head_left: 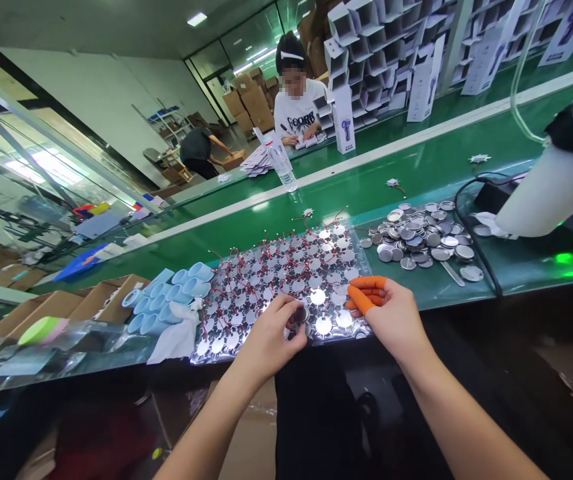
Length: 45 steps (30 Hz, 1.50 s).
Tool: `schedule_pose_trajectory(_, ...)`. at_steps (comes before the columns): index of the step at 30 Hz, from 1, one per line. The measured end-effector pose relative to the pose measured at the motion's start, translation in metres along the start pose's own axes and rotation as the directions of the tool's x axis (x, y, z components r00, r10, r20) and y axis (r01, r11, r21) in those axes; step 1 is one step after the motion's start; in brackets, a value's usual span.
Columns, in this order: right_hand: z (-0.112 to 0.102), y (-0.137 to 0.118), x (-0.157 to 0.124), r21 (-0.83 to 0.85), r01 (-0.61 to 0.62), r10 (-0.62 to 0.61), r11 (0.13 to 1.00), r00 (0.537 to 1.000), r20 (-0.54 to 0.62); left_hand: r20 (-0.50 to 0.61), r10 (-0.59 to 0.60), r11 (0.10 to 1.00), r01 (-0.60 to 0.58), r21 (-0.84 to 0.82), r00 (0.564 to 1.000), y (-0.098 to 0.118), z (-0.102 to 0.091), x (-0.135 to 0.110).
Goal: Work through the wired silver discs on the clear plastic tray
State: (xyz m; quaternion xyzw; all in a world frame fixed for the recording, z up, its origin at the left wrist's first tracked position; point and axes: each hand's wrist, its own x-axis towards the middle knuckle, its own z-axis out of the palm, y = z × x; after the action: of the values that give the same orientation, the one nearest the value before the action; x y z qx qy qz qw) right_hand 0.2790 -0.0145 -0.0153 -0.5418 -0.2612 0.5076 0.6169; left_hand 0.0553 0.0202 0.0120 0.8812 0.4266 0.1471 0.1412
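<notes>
My left hand [272, 333] pinches a small round metal disc [300, 314] at the near edge of a shiny tray [206, 350] covered with several star-shaped LED boards with red wires [286, 267]. My right hand [383, 308] sits just right of it, fingers curled, with orange finger cots on the thumb and forefinger tips [363, 293]; nothing shows between them. Round silver pieces [322, 325] lie on the tray between both hands.
A heap of metal discs [419, 237] lies to the right on the green belt [416, 167]. Blue tape rolls [166, 297] and cardboard boxes [66, 307] stand left. A white dispenser [546, 187] hangs at the right. A seated person [296, 107] works across the belt, near a water bottle [283, 167].
</notes>
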Motion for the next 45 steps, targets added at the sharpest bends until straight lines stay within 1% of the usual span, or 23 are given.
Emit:
schedule_pose_trajectory(2,0.0,0.0,-0.002,-0.003,-0.011,0.011,1.0,1.0,0.014,0.0,-0.028,0.999,0.028,-0.018,1.0,0.0,0.0,-0.009)
schedule_pose_trajectory(6,0.003,0.002,-0.005,-0.025,-0.018,0.019,1.0,0.999,0.046,-0.005,0.002,0.999,-0.001,0.036,1.0,0.002,0.005,-0.021)
schedule_pose_trajectory(11,0.004,0.007,-0.005,-0.03,0.011,-0.009,0.999,0.998,0.069,-0.02,0.049,0.993,-0.047,0.113,0.999,0.002,0.009,-0.019)
schedule_pose_trajectory(19,0.006,0.012,-0.005,-0.02,0.002,0.0,1.0,0.997,0.081,-0.058,0.092,0.98,-0.08,0.184,0.994,0.003,0.013,-0.022)
schedule_pose_trajectory(26,0.009,0.013,-0.006,-0.028,0.007,-0.004,1.0,0.996,0.09,-0.079,0.116,0.982,-0.102,0.159,0.99,0.0,0.015,-0.024)
schedule_pose_trajectory(38,0.009,0.015,-0.006,-0.018,0.003,-0.001,1.0,0.995,0.095,-0.098,0.113,0.986,-0.1,0.132,0.989,0.003,0.015,-0.024)
schedule_pose_trajectory(45,0.009,0.015,-0.004,-0.016,0.002,0.0,1.0,0.995,0.098,-0.104,0.112,0.984,-0.096,0.149,0.988,0.004,0.016,-0.025)
